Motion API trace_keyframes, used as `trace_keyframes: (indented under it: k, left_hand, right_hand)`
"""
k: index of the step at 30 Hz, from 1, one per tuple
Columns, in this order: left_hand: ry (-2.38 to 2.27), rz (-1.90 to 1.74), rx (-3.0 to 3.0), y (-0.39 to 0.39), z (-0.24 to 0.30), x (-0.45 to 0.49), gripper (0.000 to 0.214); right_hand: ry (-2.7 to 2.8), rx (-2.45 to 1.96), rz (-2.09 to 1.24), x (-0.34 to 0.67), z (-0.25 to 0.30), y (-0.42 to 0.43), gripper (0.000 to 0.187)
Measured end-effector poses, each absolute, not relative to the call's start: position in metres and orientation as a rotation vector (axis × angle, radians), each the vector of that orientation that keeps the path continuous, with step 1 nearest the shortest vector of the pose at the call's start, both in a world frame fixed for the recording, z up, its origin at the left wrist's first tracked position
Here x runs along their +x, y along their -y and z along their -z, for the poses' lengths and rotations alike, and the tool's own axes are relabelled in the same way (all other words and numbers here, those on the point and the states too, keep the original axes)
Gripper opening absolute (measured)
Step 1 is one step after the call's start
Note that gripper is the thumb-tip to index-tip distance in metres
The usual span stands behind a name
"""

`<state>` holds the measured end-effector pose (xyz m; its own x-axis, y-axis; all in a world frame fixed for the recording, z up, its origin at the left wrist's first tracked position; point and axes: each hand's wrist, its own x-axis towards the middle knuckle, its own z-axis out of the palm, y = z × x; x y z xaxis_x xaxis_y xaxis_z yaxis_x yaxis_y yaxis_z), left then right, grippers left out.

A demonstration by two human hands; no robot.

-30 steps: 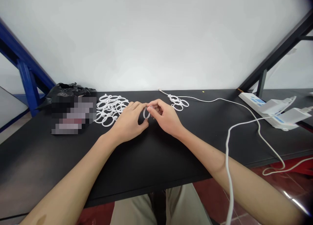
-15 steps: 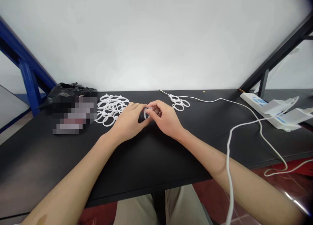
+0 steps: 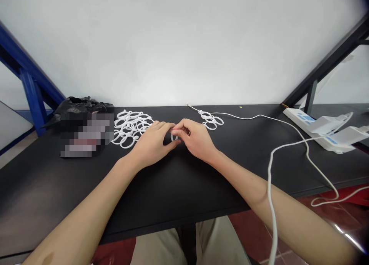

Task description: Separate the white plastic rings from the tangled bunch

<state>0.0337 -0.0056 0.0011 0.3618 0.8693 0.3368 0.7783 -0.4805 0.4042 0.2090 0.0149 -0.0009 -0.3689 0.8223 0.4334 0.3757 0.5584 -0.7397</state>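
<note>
Ring (image 3: 172, 137) between both hands, over the table (image 3: 161, 195). Right hand (image 3: 198, 141) pinches it; left hand (image 3: 154, 142) curls around, fingertips hidden, can't tell if gripping. Could slip if pinch slackens; might bend if squeezed too hard.

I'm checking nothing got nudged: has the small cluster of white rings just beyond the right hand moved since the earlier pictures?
No. Against the power strip, the cluster of white rings keeps its place; no shift shows either way.
</note>
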Motion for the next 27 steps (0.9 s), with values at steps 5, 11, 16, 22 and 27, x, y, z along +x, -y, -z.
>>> trace_keyframes:
  k: [5, 11, 16, 22, 27]
  left_hand:
    - [-1.495, -0.758, 2.434, 0.0058, -0.0017, 0.0340, 0.025]
    - [-1.484, -0.761, 2.448, 0.0063, -0.0020, 0.0347, 0.022]
    - [-1.488, -0.753, 2.452, 0.0056, -0.0013, 0.0349, 0.020]
    - [-1.492, -0.749, 2.457, 0.0054, -0.0011, 0.0347, 0.023]
    - [-1.546, -0.845, 2.449, 0.0052, -0.0016, 0.0331, 0.035]
  right_hand:
    - [1.983, -0.960, -0.658, 0.2089, 0.0002, -0.0152, 0.013]
    - [2.001, -0.954, -0.649, 0.2099, -0.0027, -0.0142, 0.015]
    - [1.987, -0.976, -0.659, 0.2095, -0.0018, -0.0137, 0.014]
    - [1.984, -1.000, -0.650, 0.2084, 0.0002, -0.0136, 0.013]
    - [1.939, -1.076, -0.634, 0.2090, -0.0007, -0.0142, 0.016]
